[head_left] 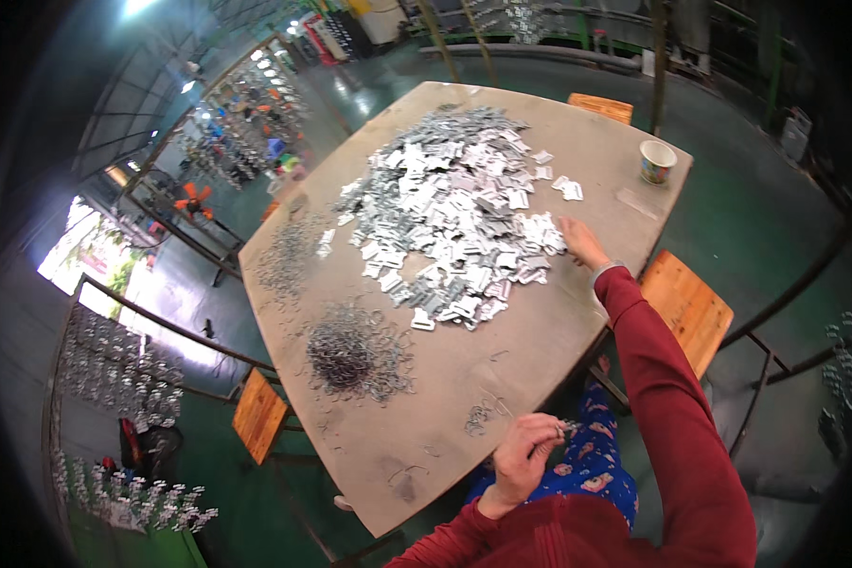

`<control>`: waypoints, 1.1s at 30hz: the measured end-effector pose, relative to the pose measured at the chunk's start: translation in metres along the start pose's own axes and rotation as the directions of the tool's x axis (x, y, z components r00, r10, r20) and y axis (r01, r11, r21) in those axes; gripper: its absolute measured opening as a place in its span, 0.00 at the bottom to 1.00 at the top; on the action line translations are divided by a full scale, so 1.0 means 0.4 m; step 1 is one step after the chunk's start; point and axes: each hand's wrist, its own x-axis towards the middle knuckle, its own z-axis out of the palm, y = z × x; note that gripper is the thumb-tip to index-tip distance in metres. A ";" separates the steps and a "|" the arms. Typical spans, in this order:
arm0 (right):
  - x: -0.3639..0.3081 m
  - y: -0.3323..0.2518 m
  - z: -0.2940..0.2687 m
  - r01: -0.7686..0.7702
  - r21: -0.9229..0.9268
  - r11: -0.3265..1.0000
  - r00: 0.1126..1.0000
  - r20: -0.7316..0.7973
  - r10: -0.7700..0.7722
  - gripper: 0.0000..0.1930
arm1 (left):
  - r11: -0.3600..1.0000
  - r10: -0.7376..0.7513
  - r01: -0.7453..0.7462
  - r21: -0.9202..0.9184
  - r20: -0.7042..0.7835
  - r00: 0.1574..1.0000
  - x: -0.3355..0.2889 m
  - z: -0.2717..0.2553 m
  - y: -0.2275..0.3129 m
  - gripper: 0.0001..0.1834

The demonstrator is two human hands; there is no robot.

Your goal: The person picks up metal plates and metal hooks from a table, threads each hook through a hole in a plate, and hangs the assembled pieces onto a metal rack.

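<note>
A large pile of flat, silvery metal pieces (445, 204) with cut-out ends covers the middle of the table. At its right edge is my right hand (584, 243), fingers stretched toward the nearest pieces and apart, with nothing visible in them. My left hand (523, 461) is closed near the table's front edge, above my lap. A small silvery metal piece (568, 429) sticks out from its fingertips; the exact kind is too small to tell. Just beyond that hand lies a small cluster of thin wire bits (478, 417).
A dark heap of small wire hooks (346, 355) and a looser scatter of them (289, 260) lie on the table's (454, 431) left side. A paper cup (657, 163) stands at the far right corner. Wooden stools (686, 308) surround the table; racks of hanging metal parts (123, 369) stand left.
</note>
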 end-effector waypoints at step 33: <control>-0.648 -0.193 -0.114 -0.271 0.815 0.512 0.962 0.221 0.157 0.11 | 0.942 -0.310 0.304 -0.144 -0.024 0.950 -0.044 0.048 -0.101 0.04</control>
